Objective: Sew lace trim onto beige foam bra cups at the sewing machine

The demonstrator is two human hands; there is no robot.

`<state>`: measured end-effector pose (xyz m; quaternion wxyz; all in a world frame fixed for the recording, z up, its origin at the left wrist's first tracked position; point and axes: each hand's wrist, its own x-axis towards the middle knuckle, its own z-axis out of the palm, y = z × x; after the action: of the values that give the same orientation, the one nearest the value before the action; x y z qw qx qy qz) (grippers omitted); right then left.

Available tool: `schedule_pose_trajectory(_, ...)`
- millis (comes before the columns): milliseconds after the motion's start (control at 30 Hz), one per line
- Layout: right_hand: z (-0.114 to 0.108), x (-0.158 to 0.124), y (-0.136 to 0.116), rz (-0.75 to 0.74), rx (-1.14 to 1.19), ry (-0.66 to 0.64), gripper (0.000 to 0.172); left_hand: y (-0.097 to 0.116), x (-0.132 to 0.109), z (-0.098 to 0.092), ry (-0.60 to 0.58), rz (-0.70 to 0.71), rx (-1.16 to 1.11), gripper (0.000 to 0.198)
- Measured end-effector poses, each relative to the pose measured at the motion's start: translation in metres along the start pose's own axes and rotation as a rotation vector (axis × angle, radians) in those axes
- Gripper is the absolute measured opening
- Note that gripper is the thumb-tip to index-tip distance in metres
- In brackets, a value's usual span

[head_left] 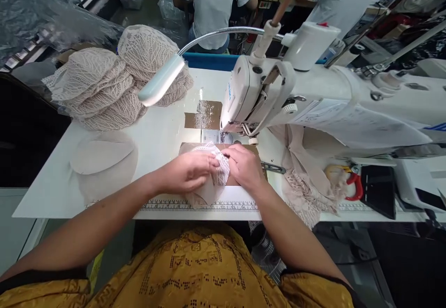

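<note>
A piece of beige fabric with pale lace [220, 174] lies just in front of the sewing machine's needle area [223, 137]. My left hand [195, 171] is closed on its left side, fingers bent over the lace. At the right edge of the piece, my right hand [244, 165] pinches it between thumb and fingers close to the presser foot. Part of the fabric is hidden under both hands. The white sewing machine [244, 89] stands over the table, its head just beyond my hands.
Stacked lace cups [101, 85] fill the back left; smooth beige cups [104, 159] lie nearer. A lamp [163, 80] arches overhead. Right are a dark metal tool [273, 167], beige lace fabric [303, 182], red-handled scissors [354, 187] and a black phone [378, 191]. A ruler strip [160, 206] edges the table.
</note>
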<state>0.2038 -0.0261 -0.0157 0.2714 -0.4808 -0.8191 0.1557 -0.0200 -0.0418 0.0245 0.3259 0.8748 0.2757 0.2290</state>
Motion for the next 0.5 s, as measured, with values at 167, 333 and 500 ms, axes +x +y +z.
schedule_pose_trajectory(167, 0.001, 0.0, 0.002, -0.021, -0.102, -0.039, 0.039, -0.02, 0.012, 0.009, 0.114, -0.103, 0.327, 0.029)
schedule_pose_trajectory(333, -0.002, 0.002, 0.001, -0.047, -0.362, -0.13, 0.04, -0.029, 0.027, 0.02, 0.046, -0.028, 0.355, 0.029)
schedule_pose_trajectory(500, 0.0, 0.003, 0.0, -0.021, -0.445, -0.156, 0.038, -0.026, 0.033, 0.017, -0.004, -0.095, 0.465, 0.035)
